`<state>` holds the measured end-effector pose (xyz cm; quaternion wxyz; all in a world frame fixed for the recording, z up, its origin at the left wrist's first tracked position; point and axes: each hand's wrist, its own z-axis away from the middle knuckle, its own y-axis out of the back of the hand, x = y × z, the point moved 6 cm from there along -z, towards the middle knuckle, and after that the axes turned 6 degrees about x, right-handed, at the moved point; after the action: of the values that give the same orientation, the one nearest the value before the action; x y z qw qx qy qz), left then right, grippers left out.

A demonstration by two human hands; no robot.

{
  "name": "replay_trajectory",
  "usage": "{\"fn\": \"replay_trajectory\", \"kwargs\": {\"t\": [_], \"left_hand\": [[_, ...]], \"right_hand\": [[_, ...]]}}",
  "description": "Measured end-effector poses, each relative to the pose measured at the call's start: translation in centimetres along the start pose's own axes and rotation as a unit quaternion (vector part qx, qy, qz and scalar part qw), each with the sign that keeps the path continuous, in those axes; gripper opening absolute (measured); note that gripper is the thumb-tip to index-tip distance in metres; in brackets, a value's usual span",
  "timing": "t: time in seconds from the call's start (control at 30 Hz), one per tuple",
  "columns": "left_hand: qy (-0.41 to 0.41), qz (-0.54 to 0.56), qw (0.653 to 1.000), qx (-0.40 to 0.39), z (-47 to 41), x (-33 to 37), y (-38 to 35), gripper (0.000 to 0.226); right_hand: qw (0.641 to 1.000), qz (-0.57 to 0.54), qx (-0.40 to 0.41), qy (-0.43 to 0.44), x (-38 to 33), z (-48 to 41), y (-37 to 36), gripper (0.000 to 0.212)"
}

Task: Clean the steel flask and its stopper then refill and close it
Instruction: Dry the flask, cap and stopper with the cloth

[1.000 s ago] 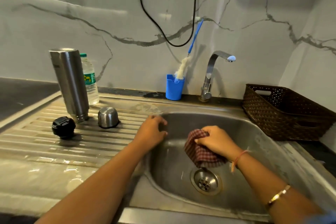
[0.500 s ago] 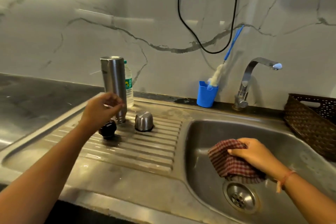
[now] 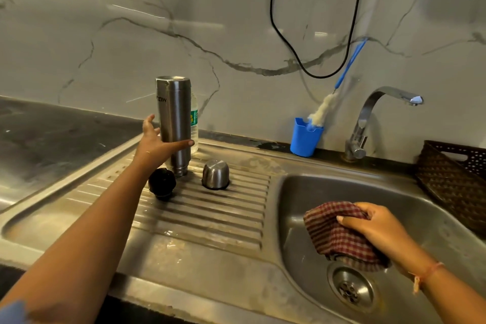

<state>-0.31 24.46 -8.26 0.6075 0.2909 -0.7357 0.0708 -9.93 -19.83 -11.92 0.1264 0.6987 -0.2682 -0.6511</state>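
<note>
**A:** From the head camera, the left hand (image 3: pixel 155 145) is spread wide at the tall brushed-steel flask (image 3: pixel 173 118). The thumb lies across its front and the other fingers are straight beside it, not wrapped round.

**B:** The flask stands neck-down on the ribbed steel draining board (image 3: pixel 210 214), with a clear plastic bottle (image 3: pixel 194 123) just behind.

**A:** The round black stopper (image 3: pixel 161 183) sits just in front, near the small domed steel cup (image 3: pixel 215 175).

**B:** In the steel sink basin (image 3: pixel 297 192), the right hand (image 3: pixel 378 230) has its fingers bunched on a red checked cloth (image 3: pixel 334 237) above the drain.

Flask (image 3: pixel 173 118) on drainboard (image 3: pixel 210 213); stopper (image 3: pixel 162 183) before it, cup (image 3: pixel 215 174) right, bottle (image 3: pixel 194 123) behind.
</note>
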Motion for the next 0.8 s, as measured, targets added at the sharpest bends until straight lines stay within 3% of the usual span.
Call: {"fn": "replay_trajectory", "kwargs": {"t": [0.23, 0.5, 0.67, 0.8], "left_hand": [[-0.03, -0.087, 0.993, 0.078, 0.0, 0.3, 1.0, 0.073], [-0.04, -0.175, 0.965, 0.19, 1.6, -0.5, 9.4, 0.082], [-0.016, -0.182, 0.962, 0.201, 5.1, 0.2, 11.9, 0.076], [0.031, -0.122, 0.976, 0.179, 8.8, 1.3, 9.3, 0.072]], "right_hand": [[1.0, -0.011, 0.004, -0.013, 0.3, 0.0, 0.1, 0.008], [0.999, -0.031, 0.004, -0.006, 0.1, -0.1, 0.4, 0.01], [0.999, -0.04, -0.009, -0.012, -0.1, -0.1, 0.2, 0.012], [0.999, -0.048, -0.02, -0.016, -0.4, 0.1, 0.2, 0.012]]}}
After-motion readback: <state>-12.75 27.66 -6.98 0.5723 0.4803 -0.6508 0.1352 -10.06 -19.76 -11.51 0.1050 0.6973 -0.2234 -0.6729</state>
